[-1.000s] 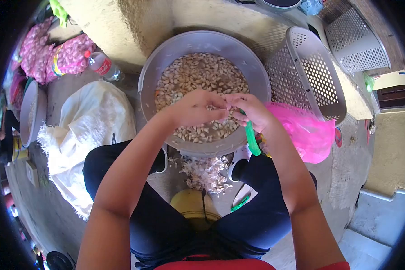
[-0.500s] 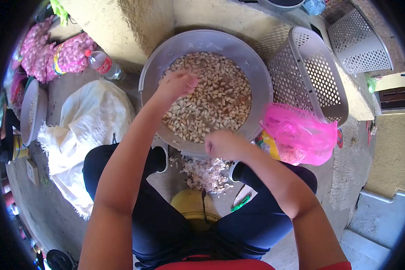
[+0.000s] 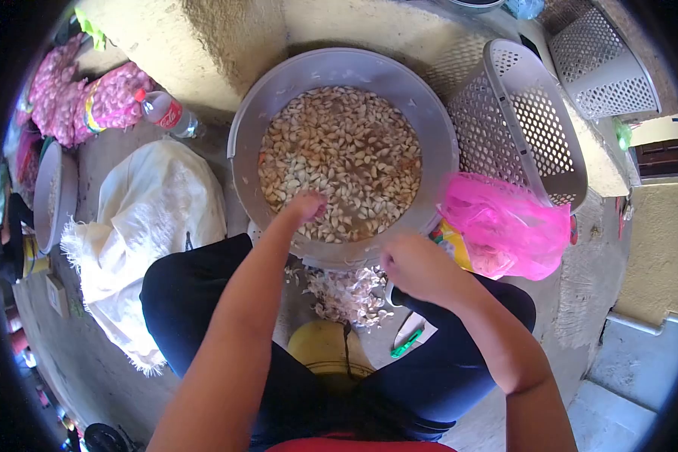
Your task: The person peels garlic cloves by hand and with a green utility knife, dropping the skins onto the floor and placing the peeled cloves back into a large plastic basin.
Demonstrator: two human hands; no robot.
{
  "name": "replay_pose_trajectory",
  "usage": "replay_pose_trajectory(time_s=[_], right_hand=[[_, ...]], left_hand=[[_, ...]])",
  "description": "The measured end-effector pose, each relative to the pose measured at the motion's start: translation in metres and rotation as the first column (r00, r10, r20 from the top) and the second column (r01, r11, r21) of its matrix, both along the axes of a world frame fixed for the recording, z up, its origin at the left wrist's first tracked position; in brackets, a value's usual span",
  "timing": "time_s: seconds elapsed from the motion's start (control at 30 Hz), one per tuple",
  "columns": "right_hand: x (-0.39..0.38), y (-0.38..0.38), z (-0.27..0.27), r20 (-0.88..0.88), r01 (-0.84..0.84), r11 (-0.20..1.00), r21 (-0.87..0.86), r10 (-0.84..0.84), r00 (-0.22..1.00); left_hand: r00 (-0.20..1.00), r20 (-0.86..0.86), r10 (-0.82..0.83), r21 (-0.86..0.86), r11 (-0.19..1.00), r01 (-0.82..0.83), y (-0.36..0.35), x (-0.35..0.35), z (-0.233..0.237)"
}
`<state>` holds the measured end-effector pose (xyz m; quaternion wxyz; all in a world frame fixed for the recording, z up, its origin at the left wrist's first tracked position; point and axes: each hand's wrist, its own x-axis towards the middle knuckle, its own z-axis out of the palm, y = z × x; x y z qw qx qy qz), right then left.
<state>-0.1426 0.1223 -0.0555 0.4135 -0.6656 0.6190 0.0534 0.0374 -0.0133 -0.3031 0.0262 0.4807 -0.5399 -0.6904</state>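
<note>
Over the basin (image 3: 339, 68), the left hand (image 3: 306, 205) has drawn back.

Informal food-preparation area, concrete floor (image 3: 117, 403), yellowish plastered wall (image 3: 354, 26), wide basin (image 3: 437, 143) of pale cloves (image 3: 346, 154), perforated baskets (image 3: 478, 120)

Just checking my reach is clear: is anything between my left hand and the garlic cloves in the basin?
Nothing visible stands between your left hand and the garlic cloves; that hand appears over the near-left part of the basin. Your right hand is off to the near right, and the pink bag lies outside the basin.
</note>
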Motion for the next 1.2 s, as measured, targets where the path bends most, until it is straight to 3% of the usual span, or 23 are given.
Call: replay_pose_trajectory(time_s=[0.07, 0.1, 0.13, 0.2, 0.3, 0.37, 0.47, 0.6, 0.67, 0.9, 1.0, 1.1, 1.17, 1.2], right_hand=[[0.000, 0.017, 0.013, 0.106, 0.018, 0.992, 0.128, -0.032, 0.994], [-0.002, 0.039, -0.014, 0.104, -0.078, 0.996, -0.041, 0.082, 0.991], [0.006, 0.046, -0.010, 0.068, -0.078, 0.996, -0.054, 0.081, 0.994], [0.020, 0.041, -0.002, 0.062, -0.119, 0.992, -0.046, 0.122, 0.991], [0.033, 0.027, 0.001, 0.123, -0.234, 0.970, 0.064, 0.225, 0.967], [0.036, 0.020, 0.001, 0.125, -0.294, 0.934, 0.202, 0.273, 0.954], [0.034, 0.026, -0.008, 0.039, -0.356, 0.928, 0.110, 0.354, 0.935], [0.033, 0.018, -0.001, 0.139, -0.354, 0.933, 0.064, 0.343, 0.929], [0.031, 0.016, 0.002, 0.168, -0.305, 0.952, 0.004, 0.300, 0.939], [0.027, 0.012, 0.002, 0.112, -0.322, 0.945, 0.065, 0.313, 0.943], [0.027, 0.013, 0.002, 0.110, -0.329, 0.941, 0.081, 0.320, 0.941], [0.026, 0.010, 0.004, 0.113, -0.342, 0.936, 0.086, 0.332, 0.937], [0.024, 0.010, 0.003, 0.127, -0.336, 0.939, 0.072, 0.325, 0.937], [0.024, 0.009, 0.004, 0.131, -0.322, 0.943, 0.088, 0.309, 0.942]], left_hand=[[0.983, 0.024, -0.184, -0.254, 0.950, 0.184, 0.009, 0.002, -0.045], [0.970, 0.075, -0.232, -0.344, 0.907, 0.243, 0.014, 0.002, -0.066], [0.964, 0.169, -0.203, -0.370, 0.894, 0.253, 0.020, -0.003, -0.072], [0.924, 0.379, 0.055, -0.253, 0.966, 0.046, 0.036, -0.016, -0.073], [0.960, 0.185, 0.208, -0.031, 0.978, -0.206, 0.048, -0.024, -0.110], [0.959, 0.193, 0.207, -0.066, 0.978, -0.198, 0.050, -0.031, -0.127], [0.957, 0.224, 0.185, -0.162, 0.975, -0.151, 0.055, -0.045, -0.119], [0.966, 0.218, 0.140, -0.242, 0.967, -0.086, 0.056, -0.058, -0.101], [0.945, 0.316, 0.091, -0.265, 0.964, -0.004, 0.056, -0.067, -0.103], [0.919, 0.394, 0.016, -0.270, 0.958, 0.099, 0.058, -0.081, -0.105], [0.947, 0.319, 0.033, -0.378, 0.921, 0.095, 0.061, -0.076, -0.119], [0.945, 0.326, -0.016, -0.375, 0.916, 0.145, 0.061, -0.072, -0.122], [0.987, 0.068, 0.147, 0.071, 0.986, -0.152, 0.060, -0.071, -0.118], [0.963, -0.025, 0.268, 0.317, 0.916, -0.247, 0.059, -0.071, -0.110]])
